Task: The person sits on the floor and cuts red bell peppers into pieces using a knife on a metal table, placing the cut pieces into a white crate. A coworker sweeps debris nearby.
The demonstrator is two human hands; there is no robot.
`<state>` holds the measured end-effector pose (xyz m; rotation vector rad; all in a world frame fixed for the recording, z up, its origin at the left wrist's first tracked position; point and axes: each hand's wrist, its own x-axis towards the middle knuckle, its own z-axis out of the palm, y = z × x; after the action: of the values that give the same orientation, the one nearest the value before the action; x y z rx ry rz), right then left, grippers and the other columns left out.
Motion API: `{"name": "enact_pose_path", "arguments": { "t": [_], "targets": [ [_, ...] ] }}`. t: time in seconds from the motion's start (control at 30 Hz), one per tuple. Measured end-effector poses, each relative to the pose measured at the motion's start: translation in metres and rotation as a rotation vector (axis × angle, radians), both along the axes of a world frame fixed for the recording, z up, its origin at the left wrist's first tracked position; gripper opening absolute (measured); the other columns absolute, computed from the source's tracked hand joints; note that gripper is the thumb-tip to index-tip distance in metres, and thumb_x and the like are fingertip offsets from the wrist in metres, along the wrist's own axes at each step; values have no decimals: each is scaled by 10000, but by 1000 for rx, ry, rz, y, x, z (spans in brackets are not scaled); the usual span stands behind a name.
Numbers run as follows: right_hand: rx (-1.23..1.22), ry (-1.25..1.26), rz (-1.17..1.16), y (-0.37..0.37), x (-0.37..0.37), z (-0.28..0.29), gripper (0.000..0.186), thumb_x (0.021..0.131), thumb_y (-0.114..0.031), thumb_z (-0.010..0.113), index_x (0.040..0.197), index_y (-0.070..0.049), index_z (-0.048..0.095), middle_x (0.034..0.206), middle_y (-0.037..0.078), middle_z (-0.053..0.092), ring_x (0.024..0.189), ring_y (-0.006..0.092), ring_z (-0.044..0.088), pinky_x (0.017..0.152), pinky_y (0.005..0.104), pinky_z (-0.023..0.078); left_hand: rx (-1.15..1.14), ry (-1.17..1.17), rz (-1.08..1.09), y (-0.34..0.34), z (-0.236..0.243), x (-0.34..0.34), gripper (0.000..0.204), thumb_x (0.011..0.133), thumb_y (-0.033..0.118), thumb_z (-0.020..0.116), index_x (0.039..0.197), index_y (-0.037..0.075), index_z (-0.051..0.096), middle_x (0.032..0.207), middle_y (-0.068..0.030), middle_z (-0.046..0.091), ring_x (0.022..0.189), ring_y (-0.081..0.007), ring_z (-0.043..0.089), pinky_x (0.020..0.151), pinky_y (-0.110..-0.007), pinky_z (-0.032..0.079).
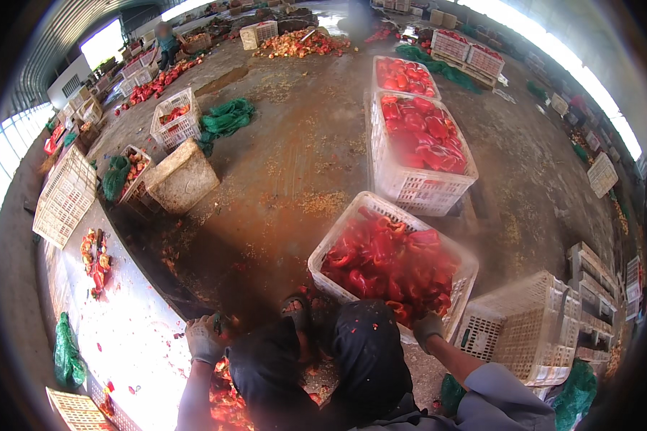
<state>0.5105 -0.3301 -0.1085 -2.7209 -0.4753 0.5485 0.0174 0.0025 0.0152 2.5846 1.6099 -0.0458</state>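
Note:
My left hand point(203, 339), in a grey work glove, is closed at the edge of the pale work table point(133, 327). A small dark thing shows at its fingers, too indistinct to name. My right hand point(429, 327), also gloved, is curled over the near rim of a white plastic crate point(326, 281), beside the peppers; its fingertips are partly hidden. Glossy red peppers point(388, 260), seemingly opened and hollowed, fill that crate. On the table lies a small cluster of pepper pieces point(95, 262). Red and pale scraps point(226, 399) are heaped by my left leg.
An empty white crate point(517, 327) lies tilted at my right. Beyond the near crate stand more pepper-filled crates point(424, 190). A dirty white box point(182, 177) and green netting point(228, 117) lie ahead left. Another person point(168, 47) works at the far left.

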Motion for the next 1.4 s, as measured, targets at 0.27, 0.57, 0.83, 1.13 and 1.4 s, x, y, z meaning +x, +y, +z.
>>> {"name": "enact_pose_path", "arguments": {
  "t": [0.27, 0.57, 0.83, 1.13, 1.4],
  "targets": [
    [-10, 37, -18, 7, -4, 17, 367, 954, -325, 695, 1200, -74, 799, 1167, 263, 789, 1153, 453, 748, 961, 546, 595, 6, 8, -4, 0, -1, -2, 371, 872, 368, 750, 1194, 184, 773, 1106, -101, 759, 1109, -310, 715, 1088, -473, 470],
    [28, 19, 29, 6, -3, 13, 385, 958, -339, 694, 1229, -85, 796, 1160, 266, 788, 1146, 449, 750, 956, 544, 596, 13, -7, -21, -1, -3, -4, 353, 895, 368, 725, 1196, 192, 776, 1106, -104, 760, 1113, -318, 718, 1084, -472, 469],
    [-14, 101, -29, 0, 4, -3, 560, 919, -300, 705, 1430, -71, 686, 1318, 287, 749, 1282, 446, 703, 1087, 537, 563, 33, 39, -30, 6, -23, -10, 402, 882, 400, 722, 1214, 180, 776, 1112, -112, 761, 1102, -338, 721, 1093, -478, 464],
    [51, -14, 0, -4, 3, -13, 415, 963, -351, 687, 1280, -101, 784, 1155, 275, 782, 1159, 455, 739, 949, 555, 590, 37, -23, -4, 0, -9, -3, 390, 886, 378, 712, 1210, 172, 780, 1099, -120, 763, 1087, -331, 727, 1085, -482, 471],
    [-6, 47, 7, -2, 5, -12, 420, 949, -352, 713, 1267, -87, 784, 1163, 261, 787, 1156, 447, 743, 951, 539, 597, 53, 2, -29, 4, -19, -10, 380, 888, 372, 716, 1205, 173, 783, 1093, -114, 771, 1085, -326, 730, 1069, -481, 487]
  ]
}}
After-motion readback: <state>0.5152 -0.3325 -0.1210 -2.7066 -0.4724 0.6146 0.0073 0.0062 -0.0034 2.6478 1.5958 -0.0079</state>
